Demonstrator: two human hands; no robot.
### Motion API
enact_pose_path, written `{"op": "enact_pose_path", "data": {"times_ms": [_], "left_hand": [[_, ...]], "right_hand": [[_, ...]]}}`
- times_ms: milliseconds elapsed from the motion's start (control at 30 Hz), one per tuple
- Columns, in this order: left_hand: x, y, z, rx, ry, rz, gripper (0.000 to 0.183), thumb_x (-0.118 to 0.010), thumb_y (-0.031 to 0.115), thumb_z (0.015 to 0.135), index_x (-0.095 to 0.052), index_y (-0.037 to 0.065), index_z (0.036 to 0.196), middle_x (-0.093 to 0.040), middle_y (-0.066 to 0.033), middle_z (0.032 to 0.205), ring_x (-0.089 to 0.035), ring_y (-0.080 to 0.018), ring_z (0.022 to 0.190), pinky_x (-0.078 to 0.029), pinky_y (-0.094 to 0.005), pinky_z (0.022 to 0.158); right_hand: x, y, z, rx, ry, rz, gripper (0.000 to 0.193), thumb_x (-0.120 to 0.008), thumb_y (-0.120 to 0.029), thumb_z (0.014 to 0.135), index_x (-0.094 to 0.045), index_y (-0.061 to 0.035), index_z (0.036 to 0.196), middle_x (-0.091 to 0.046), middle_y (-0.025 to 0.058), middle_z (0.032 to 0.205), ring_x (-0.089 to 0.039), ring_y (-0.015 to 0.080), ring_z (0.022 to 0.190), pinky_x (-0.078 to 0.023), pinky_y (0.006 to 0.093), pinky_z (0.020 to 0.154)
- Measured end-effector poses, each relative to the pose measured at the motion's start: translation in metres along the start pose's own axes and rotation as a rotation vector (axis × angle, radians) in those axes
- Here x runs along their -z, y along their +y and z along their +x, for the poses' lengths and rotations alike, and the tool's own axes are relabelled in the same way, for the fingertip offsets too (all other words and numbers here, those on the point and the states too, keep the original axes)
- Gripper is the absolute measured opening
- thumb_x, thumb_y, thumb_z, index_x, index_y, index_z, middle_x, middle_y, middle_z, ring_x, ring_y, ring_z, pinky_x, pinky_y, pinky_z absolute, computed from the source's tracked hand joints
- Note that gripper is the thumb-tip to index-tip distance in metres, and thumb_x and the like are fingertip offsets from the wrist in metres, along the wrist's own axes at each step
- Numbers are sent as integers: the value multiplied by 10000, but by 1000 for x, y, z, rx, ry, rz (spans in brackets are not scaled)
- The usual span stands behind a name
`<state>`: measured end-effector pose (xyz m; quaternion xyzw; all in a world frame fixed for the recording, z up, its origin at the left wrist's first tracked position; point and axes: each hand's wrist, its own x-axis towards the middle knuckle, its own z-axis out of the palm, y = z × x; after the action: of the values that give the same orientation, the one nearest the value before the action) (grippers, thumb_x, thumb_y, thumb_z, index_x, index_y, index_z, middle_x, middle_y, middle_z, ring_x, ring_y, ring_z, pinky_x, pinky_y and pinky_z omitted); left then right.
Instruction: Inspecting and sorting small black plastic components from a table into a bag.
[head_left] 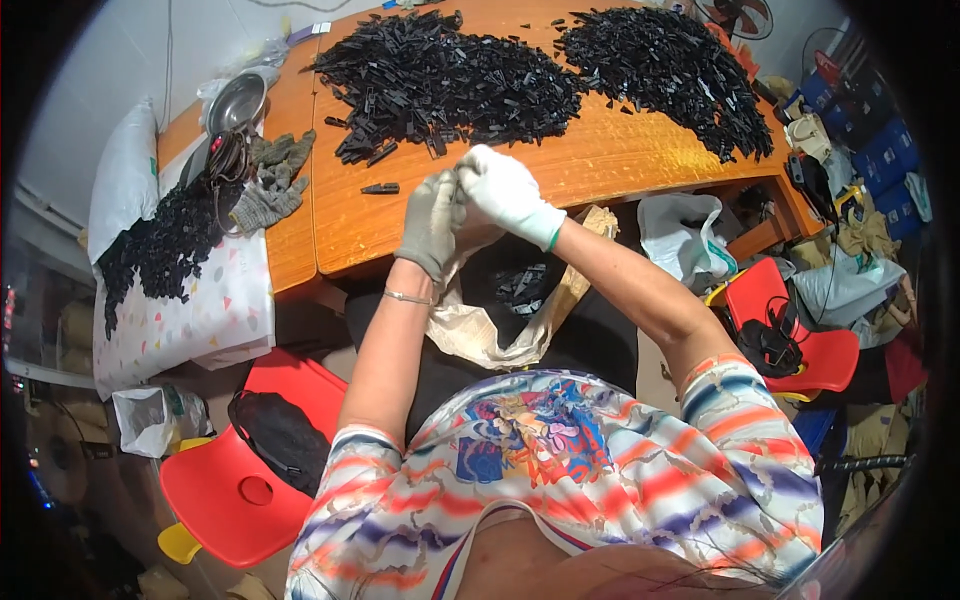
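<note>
My left hand (432,222), in a greyish glove, and my right hand (505,190), in a white glove with a green cuff, meet above the table's front edge. Both have their fingers closed and pressed together; whatever is between them is hidden. Just left of them a single small black tapered plastic piece (380,188) lies on the orange wooden table (350,225). Beyond my hands spreads a big heap of similar black pieces (450,85). Below my wrists, an opened beige woven sack (470,335) rests on my lap, with black pieces (522,288) inside.
A second black heap (665,70) covers the table's far right. At left are a metal bowl (237,104), grey knitted gloves (270,180) and small black parts (165,240). Red chairs (250,480) (770,320) flank me, and a white sack (685,235) stands at right.
</note>
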<state>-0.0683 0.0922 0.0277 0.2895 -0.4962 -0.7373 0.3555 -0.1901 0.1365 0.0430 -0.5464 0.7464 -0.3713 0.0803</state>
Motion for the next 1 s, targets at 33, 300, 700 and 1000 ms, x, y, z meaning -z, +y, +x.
{"op": "enact_pose_path", "data": {"times_ms": [33, 300, 700, 1000], "left_hand": [[-2, 3, -1, 13, -9, -29, 221, -478, 255, 982, -559, 57, 924, -524, 6, 695, -393, -47, 512, -351, -208, 472], [9, -14, -26, 269, -54, -264, 196, -487, 203, 984, -571, 26, 999, -532, 1, 716, -421, -34, 529, -339, -156, 467], [14, -50, -57, 401, -234, -475, 193, -445, 284, 1006, -495, 109, 941, -450, 11, 700, -333, -53, 518, -295, -189, 473], [19, -39, -72, -366, -63, 917, 263, -572, 133, 866, -625, 84, 1119, -652, -129, 1079, -624, -326, 975, -493, -373, 845]], "right_hand": [[2, 6, 4, 13, 41, 26, 216, -548, -232, 861, -638, -66, 966, -668, 164, 883, -651, 310, 850, -500, 389, 751], [42, 18, -16, -272, -432, 923, 326, -579, -272, 911, -650, -26, 1112, -661, 31, 914, -570, 88, 751, -462, 237, 658], [20, 24, -40, -223, -475, 754, 188, -653, -194, 857, -610, -35, 766, -591, -3, 682, -527, 65, 598, -418, 195, 555], [25, 57, 31, -55, -96, -124, 156, -638, -246, 832, -712, -108, 841, -689, 114, 792, -652, 241, 714, -506, 323, 665]]}}
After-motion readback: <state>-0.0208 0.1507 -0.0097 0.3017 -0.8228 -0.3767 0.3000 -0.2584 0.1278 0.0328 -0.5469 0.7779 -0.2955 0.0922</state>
